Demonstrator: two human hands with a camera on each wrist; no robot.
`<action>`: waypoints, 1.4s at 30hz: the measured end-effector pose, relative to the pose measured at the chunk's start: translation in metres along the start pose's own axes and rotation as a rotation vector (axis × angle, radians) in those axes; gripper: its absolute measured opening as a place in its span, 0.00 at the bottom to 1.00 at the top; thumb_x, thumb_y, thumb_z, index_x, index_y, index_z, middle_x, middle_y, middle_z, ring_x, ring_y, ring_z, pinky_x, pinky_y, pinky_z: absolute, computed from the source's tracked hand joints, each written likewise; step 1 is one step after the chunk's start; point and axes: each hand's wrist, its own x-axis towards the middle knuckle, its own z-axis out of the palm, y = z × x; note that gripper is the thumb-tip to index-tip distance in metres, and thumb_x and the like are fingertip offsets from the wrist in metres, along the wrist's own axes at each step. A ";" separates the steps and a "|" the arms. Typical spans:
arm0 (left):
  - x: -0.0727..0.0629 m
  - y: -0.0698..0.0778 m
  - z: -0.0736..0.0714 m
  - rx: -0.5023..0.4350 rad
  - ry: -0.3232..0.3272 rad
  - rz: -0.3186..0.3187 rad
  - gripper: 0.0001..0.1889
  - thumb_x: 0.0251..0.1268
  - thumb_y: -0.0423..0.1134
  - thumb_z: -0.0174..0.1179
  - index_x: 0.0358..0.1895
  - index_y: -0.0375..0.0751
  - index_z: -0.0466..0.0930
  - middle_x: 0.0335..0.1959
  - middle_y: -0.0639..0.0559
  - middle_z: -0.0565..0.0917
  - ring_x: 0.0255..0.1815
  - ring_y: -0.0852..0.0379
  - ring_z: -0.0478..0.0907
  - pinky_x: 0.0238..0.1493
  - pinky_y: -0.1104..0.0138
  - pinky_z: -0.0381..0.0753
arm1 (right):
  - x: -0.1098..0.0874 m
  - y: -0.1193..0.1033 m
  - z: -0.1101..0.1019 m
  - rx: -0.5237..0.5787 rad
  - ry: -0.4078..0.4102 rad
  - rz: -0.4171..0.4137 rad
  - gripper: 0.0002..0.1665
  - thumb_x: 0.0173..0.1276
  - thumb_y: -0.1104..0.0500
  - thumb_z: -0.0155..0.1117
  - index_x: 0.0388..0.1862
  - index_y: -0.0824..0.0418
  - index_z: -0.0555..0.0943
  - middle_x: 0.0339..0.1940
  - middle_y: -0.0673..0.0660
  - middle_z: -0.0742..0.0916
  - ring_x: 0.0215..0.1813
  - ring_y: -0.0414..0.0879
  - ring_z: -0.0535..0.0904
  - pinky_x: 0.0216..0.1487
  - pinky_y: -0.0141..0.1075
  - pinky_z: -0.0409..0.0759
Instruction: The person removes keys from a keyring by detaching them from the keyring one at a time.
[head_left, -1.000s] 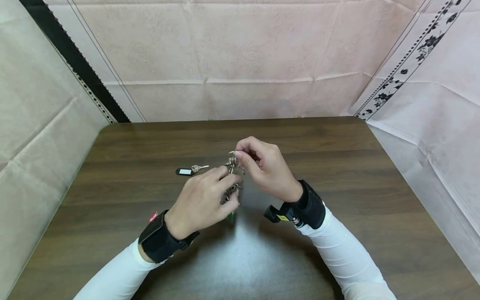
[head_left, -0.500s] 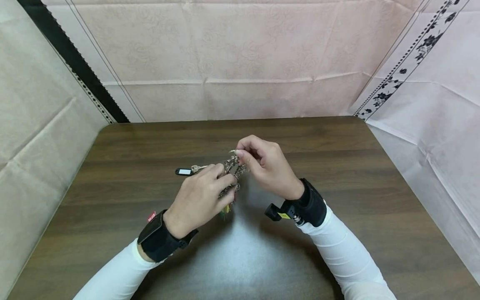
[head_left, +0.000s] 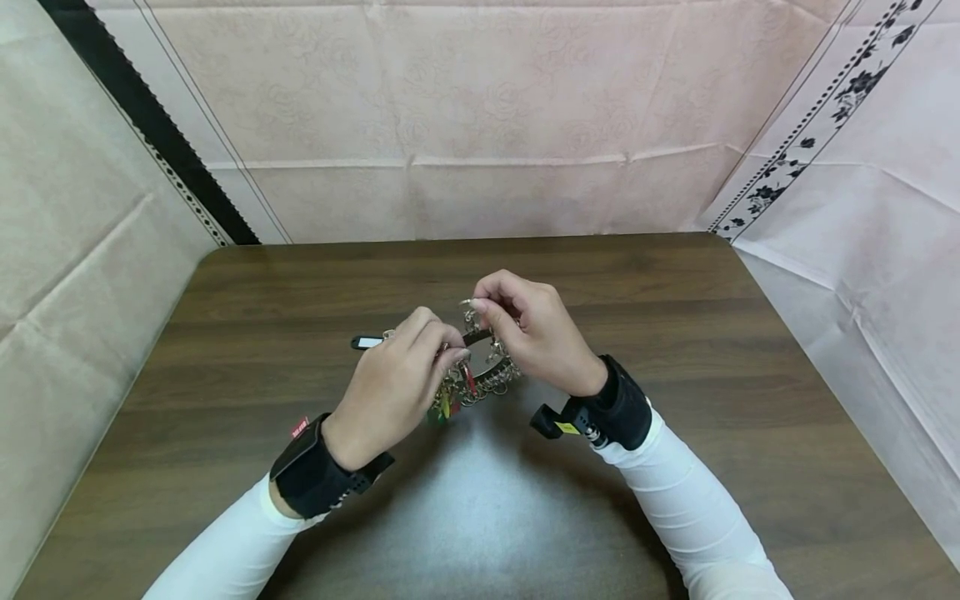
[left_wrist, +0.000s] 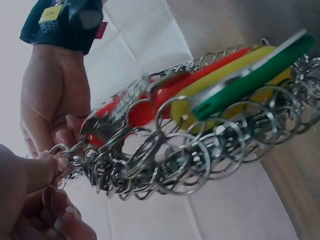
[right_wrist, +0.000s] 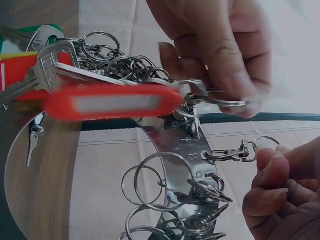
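Note:
Between my hands hangs a large metal key ring, a broad band with numbered holes carrying many clips and split rings. My right hand pinches a small split ring clipped to the band. My left hand pinches another ring at the band's far side in the right wrist view. A red key tag with a key hangs beside those left fingers. Green and yellow key tags bunch further along the ring. Left fingers hide part of the band in the head view.
A black key tag with a white label lies on the wooden table, just beyond my left hand; its key is mostly hidden. Pale patterned cloth hangs behind the table and at both sides.
My left hand has shifted slightly and its fingers have moved up the ring. The band has swung round into an open loop, showing red, yellow and green tags. My right hand stays nearly still.

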 end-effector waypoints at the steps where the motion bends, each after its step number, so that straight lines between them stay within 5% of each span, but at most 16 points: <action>1: 0.000 -0.001 -0.001 -0.011 0.015 -0.004 0.06 0.70 0.35 0.64 0.43 0.39 0.78 0.38 0.50 0.76 0.32 0.60 0.73 0.29 0.69 0.77 | 0.000 0.000 0.000 0.003 -0.006 0.006 0.03 0.75 0.70 0.58 0.39 0.66 0.77 0.27 0.56 0.80 0.29 0.41 0.73 0.30 0.30 0.71; 10: 0.002 -0.007 -0.011 -0.139 0.118 -0.047 0.07 0.66 0.30 0.65 0.41 0.34 0.76 0.33 0.47 0.81 0.30 0.60 0.75 0.31 0.68 0.78 | 0.000 0.001 0.002 0.022 -0.035 0.031 0.03 0.75 0.69 0.58 0.39 0.66 0.77 0.27 0.56 0.81 0.28 0.40 0.74 0.29 0.30 0.74; 22: 0.004 -0.009 -0.013 -0.258 0.150 -0.165 0.05 0.67 0.32 0.65 0.39 0.36 0.77 0.30 0.49 0.79 0.30 0.62 0.75 0.29 0.73 0.73 | 0.000 -0.001 0.001 0.057 -0.107 0.081 0.02 0.75 0.67 0.60 0.39 0.66 0.78 0.27 0.56 0.82 0.25 0.41 0.75 0.27 0.31 0.77; 31: 0.003 -0.009 -0.015 -0.362 0.186 -0.186 0.05 0.66 0.28 0.64 0.39 0.33 0.77 0.32 0.48 0.82 0.29 0.62 0.77 0.30 0.73 0.78 | 0.002 -0.003 -0.013 0.058 -0.270 0.113 0.02 0.74 0.67 0.62 0.40 0.65 0.81 0.29 0.57 0.84 0.29 0.46 0.79 0.32 0.32 0.81; 37: 0.005 -0.008 -0.018 -0.406 0.198 -0.204 0.04 0.66 0.27 0.63 0.38 0.33 0.77 0.32 0.46 0.83 0.28 0.62 0.78 0.29 0.71 0.80 | 0.002 0.001 -0.015 -0.001 -0.384 0.075 0.04 0.71 0.64 0.67 0.36 0.61 0.81 0.28 0.52 0.85 0.29 0.38 0.75 0.31 0.31 0.76; 42: 0.005 -0.008 -0.018 -0.427 0.213 -0.215 0.04 0.66 0.27 0.63 0.38 0.32 0.77 0.32 0.46 0.83 0.27 0.62 0.79 0.29 0.73 0.79 | 0.001 0.001 -0.010 -0.016 -0.404 0.040 0.07 0.71 0.62 0.68 0.32 0.58 0.79 0.23 0.48 0.81 0.25 0.36 0.70 0.28 0.29 0.70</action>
